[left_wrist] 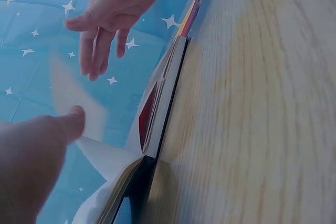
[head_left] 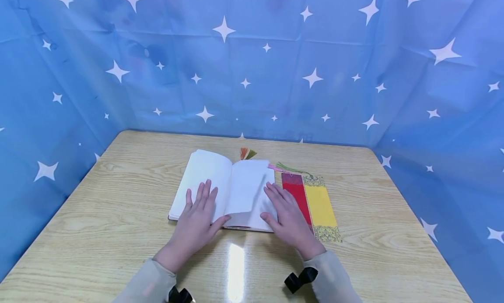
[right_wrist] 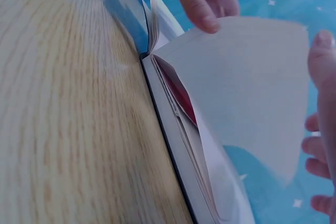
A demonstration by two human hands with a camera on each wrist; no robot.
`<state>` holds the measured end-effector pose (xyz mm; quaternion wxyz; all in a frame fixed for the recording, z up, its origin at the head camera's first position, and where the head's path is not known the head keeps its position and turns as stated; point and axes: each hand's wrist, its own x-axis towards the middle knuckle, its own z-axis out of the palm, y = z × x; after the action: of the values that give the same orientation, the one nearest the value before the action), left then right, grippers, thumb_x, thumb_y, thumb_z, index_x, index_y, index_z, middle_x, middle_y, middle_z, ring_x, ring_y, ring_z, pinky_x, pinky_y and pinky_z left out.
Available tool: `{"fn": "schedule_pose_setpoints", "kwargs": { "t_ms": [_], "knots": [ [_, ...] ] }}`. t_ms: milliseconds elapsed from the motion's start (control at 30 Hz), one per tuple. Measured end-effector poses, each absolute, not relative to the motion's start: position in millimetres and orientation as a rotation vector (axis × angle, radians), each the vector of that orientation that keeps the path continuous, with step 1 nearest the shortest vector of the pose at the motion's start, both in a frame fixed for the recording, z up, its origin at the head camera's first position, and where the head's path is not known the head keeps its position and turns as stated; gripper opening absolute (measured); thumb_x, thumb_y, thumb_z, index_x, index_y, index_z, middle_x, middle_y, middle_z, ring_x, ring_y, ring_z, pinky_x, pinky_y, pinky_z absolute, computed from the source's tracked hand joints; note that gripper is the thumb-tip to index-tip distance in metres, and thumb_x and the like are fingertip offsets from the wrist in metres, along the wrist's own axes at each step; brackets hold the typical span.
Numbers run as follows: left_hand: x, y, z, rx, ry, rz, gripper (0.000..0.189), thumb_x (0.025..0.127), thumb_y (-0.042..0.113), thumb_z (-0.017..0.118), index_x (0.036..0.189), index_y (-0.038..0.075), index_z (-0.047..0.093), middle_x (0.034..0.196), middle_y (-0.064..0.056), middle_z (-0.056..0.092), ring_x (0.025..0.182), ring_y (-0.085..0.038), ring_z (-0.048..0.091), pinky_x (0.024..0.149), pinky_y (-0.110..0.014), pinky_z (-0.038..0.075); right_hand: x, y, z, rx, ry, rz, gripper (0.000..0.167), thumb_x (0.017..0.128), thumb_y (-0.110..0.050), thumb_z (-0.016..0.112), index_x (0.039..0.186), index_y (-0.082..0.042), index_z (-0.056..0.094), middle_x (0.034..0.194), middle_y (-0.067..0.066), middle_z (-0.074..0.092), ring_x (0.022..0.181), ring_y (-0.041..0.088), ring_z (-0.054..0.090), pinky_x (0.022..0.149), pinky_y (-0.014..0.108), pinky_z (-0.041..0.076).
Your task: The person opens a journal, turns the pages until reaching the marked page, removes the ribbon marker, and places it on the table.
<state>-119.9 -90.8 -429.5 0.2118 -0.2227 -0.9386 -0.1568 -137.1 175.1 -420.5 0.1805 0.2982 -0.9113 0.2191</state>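
An open book [head_left: 205, 163] with blank white pages lies on the table. My left hand [head_left: 198, 222] spreads over its left page, fingers straight, thumb reaching toward the spine. One loose page [head_left: 246, 187] stands partly raised over the right half, curving up in the right wrist view. Fingers extended, my right hand [head_left: 289, 217] is at the right edge of the book, beside that page. Something red [right_wrist: 181, 95] shows between the pages beneath the raised one. Right of the book lie a red bookmark [head_left: 296, 191] and a yellow bookmark [head_left: 320, 204], the red one partly hidden by my right hand.
An orange tassel [head_left: 243, 153] and an olive tassel [head_left: 250, 154] stick out past the book's top edge. A green tassel [head_left: 289, 168] trails from the bookmarks. The wooden table [head_left: 118, 198] ends at a blue star-patterned curtain [head_left: 275, 97] behind and on both sides.
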Motion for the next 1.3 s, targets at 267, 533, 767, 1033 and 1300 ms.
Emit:
{"fn": "schedule_pose_setpoints", "kwargs": {
  "t_ms": [267, 533, 767, 1033, 1300],
  "knots": [
    [-126.3, -94.2, -427.0, -0.665, -2.265, -0.583, 0.076, 0.095, 0.043, 0.044, 0.145, -0.004, 0.011, 0.149, -0.027, -0.017, 0.135, -0.049, 0.002, 0.094, -0.073, 0.014, -136.5, 175.5, -420.3, 0.786, -2.63, 0.64, 0.061, 0.092, -0.041, 0.053, 0.141, -0.009, 0.04, 0.146, 0.007, 0.037, 0.133, 0.026, 0.031, 0.107, 0.047, 0.024],
    [-129.0, -102.0, -430.4, -0.561, -2.196, -0.466, 0.099, 0.079, 0.031, 0.065, 0.145, -0.006, 0.0, 0.143, -0.024, -0.033, 0.132, -0.047, -0.02, 0.102, -0.065, 0.0, -136.0, 177.5, -425.7, 0.707, -2.796, 0.61, 0.062, 0.092, -0.049, 0.05, 0.138, -0.008, 0.045, 0.143, 0.008, 0.041, 0.132, 0.029, 0.034, 0.107, 0.049, 0.024],
    [-124.9, -111.3, -431.8, -0.5, -2.402, -0.264, 0.107, 0.074, 0.033, 0.072, 0.146, -0.005, 0.003, 0.137, -0.03, -0.038, 0.128, -0.053, -0.024, 0.093, -0.074, -0.008, -134.1, 180.5, -429.3, 0.683, -2.876, 0.584, 0.065, 0.089, -0.053, 0.052, 0.138, -0.01, 0.046, 0.142, 0.008, 0.042, 0.132, 0.03, 0.034, 0.107, 0.05, 0.024],
    [-124.3, -122.8, -436.8, -0.494, -2.744, -0.239, 0.075, 0.089, 0.043, 0.057, 0.146, 0.006, 0.027, 0.148, -0.032, -0.009, 0.132, -0.048, -0.019, 0.098, -0.07, -0.006, -132.5, 184.9, -431.8, 0.725, -2.964, 0.496, 0.078, 0.082, -0.065, 0.051, 0.139, -0.012, 0.044, 0.144, 0.008, 0.039, 0.133, 0.03, 0.031, 0.108, 0.05, 0.02],
    [-122.7, -128.4, -445.2, -0.541, -2.895, -0.358, 0.064, 0.095, 0.043, 0.047, 0.147, 0.011, 0.028, 0.149, -0.026, 0.018, 0.135, -0.05, 0.004, 0.104, -0.063, 0.005, -131.8, 188.2, -433.1, 0.742, -2.992, 0.439, 0.08, 0.081, -0.064, 0.055, 0.141, -0.011, 0.041, 0.145, 0.01, 0.037, 0.134, 0.032, 0.028, 0.108, 0.052, 0.019]
  ]
}}
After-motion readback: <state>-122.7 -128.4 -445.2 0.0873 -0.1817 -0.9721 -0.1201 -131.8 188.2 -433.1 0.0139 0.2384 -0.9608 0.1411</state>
